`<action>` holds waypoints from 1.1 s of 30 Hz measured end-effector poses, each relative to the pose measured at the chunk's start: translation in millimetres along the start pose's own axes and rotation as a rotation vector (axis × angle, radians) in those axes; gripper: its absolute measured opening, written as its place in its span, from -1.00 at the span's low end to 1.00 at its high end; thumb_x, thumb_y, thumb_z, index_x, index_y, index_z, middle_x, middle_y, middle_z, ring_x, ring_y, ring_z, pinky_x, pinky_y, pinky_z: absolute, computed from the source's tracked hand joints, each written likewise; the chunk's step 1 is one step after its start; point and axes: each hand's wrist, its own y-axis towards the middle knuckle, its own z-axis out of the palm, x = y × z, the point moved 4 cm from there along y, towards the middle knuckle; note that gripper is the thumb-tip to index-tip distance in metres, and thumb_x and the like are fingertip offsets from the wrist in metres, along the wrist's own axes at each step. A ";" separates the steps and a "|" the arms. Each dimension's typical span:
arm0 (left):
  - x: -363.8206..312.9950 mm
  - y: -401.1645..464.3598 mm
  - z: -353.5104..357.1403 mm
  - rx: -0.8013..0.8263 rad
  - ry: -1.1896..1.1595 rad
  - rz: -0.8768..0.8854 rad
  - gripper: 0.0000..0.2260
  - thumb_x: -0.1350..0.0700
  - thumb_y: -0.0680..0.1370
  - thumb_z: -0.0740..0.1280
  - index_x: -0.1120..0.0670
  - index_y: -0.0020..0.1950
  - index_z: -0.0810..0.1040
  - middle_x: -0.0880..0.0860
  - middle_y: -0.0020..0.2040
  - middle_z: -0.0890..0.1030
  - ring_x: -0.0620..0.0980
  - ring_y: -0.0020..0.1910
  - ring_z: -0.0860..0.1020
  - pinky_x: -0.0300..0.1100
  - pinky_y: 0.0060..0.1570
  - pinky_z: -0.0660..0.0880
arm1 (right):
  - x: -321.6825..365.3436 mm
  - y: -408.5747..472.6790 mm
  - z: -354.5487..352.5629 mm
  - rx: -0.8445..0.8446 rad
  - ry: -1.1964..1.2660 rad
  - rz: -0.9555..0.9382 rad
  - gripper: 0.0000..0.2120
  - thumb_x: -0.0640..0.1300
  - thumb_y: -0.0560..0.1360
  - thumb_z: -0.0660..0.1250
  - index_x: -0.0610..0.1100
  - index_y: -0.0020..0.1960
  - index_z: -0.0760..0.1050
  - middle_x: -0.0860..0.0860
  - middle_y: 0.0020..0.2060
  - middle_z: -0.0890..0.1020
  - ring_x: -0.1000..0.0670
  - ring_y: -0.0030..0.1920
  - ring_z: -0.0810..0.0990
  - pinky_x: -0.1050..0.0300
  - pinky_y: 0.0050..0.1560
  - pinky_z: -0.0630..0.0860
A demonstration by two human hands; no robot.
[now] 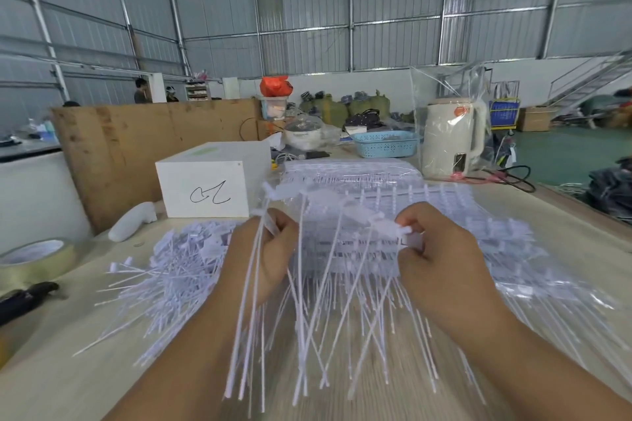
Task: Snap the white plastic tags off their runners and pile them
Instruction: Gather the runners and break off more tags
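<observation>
Left hand grips long white plastic tags; right hand pinches tag head on white runner. Best: twist sharply, drop left onto loose white tag pile.

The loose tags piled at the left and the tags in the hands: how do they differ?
The loose tags lie flat on the table, scattered in many directions; the held tags hang off it, fanned toward the camera. The pile is untouched; the held ones are in the grip of the left hand and right hand. Both are white and thin.

White tags — smooth, slightly glossy plastic — lie on a pale matt wood-grain surface; rough brown cardboard behind.
</observation>
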 end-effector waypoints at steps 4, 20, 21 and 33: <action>9.1 3.1 -11.3 -0.047 0.346 0.081 -0.70 0.23 0.54 0.30 0.16 -0.40 0.46 0.05 -0.50 0.45 -0.01 -0.46 0.46 -0.15 -0.36 0.42 | -7.5 3.7 -7.1 -0.098 0.248 0.134 -0.69 -0.41 0.51 0.12 -0.07 -0.17 0.50 0.13 -0.59 0.38 0.14 -0.64 0.28 0.38 -0.63 0.18; -8.7 -13.9 -2.3 0.008 0.498 0.275 -0.85 0.06 0.40 0.14 0.07 -0.26 0.46 0.05 -0.40 0.51 0.14 -0.35 0.51 -0.04 -0.34 0.46 | 33.3 -17.4 5.5 0.041 -0.310 -0.240 -0.43 0.19 0.55 -0.03 -0.09 0.32 0.50 0.03 0.13 0.58 -0.04 0.21 0.46 -0.17 0.42 0.21; -13.3 -17.3 0.8 0.024 0.517 0.313 -0.88 0.09 0.42 0.18 0.07 -0.26 0.45 0.04 -0.39 0.52 0.14 -0.33 0.51 -0.02 -0.31 0.47 | 35.6 -20.2 10.6 0.101 -0.333 -0.260 -0.40 0.23 0.55 -0.05 -0.06 0.39 0.43 0.06 0.19 0.55 -0.01 0.26 0.43 -0.17 0.47 0.12; -15.1 -20.0 15.0 0.126 0.417 0.302 -0.87 0.00 0.38 0.44 -0.03 -0.26 0.51 -0.07 -0.33 0.54 -0.13 -0.36 0.46 -0.17 -0.34 0.38 | 31.3 -7.4 9.3 0.044 -0.203 -0.299 -0.82 0.03 0.47 0.25 -0.03 -0.21 0.51 0.11 -0.30 0.48 0.01 -0.22 0.50 -0.10 -0.10 0.45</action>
